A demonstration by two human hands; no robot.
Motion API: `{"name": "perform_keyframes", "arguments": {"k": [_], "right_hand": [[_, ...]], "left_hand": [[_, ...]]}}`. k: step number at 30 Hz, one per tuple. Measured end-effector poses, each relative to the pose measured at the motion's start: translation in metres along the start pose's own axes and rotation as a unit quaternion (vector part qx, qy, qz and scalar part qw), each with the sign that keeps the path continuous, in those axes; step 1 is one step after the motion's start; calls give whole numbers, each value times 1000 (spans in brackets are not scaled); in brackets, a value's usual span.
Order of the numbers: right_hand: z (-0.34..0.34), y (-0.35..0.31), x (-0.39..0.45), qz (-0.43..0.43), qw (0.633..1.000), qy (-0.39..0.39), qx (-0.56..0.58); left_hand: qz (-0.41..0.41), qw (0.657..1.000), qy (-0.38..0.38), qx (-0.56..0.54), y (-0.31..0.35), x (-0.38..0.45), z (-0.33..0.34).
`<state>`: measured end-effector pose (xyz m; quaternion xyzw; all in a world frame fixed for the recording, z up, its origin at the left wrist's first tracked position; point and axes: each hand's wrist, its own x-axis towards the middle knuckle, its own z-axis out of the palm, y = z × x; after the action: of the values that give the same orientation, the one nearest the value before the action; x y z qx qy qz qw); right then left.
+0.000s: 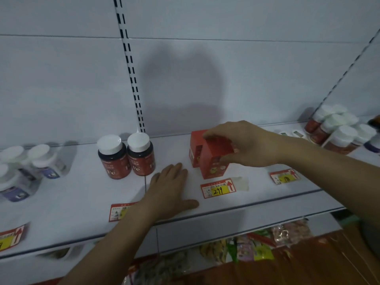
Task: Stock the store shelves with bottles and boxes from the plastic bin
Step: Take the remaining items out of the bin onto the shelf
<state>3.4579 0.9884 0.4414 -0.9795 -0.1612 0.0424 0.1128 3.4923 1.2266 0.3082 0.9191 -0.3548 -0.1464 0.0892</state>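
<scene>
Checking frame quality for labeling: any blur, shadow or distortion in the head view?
Head view: dim, bluish light; a large soft shadow on the back panel; wide-angle bending at the right upright; bottles at left smeared; red boxes under the right hand soft.

A right hand (244, 144) grips the top of a red box (216, 161) standing on a white store shelf (72, 206), touching a second red box (195, 146) behind it. The left hand (170, 190) rests flat beside two white-capped dark bottles (126, 156), near a price tag marked 299 (218, 190).
</scene>
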Motion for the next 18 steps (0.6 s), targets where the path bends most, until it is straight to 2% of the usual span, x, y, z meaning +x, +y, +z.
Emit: {"name": "perform_keyframes", "arguments": {"k": [7, 18], "right_hand": [[20, 8, 0, -3, 1000, -18, -19], [34, 7, -10, -13, 998, 56, -32]], "left_hand": [[0, 1000, 6, -2, -7, 0, 7], [21, 1000, -7, 2, -3, -10, -14]]}}
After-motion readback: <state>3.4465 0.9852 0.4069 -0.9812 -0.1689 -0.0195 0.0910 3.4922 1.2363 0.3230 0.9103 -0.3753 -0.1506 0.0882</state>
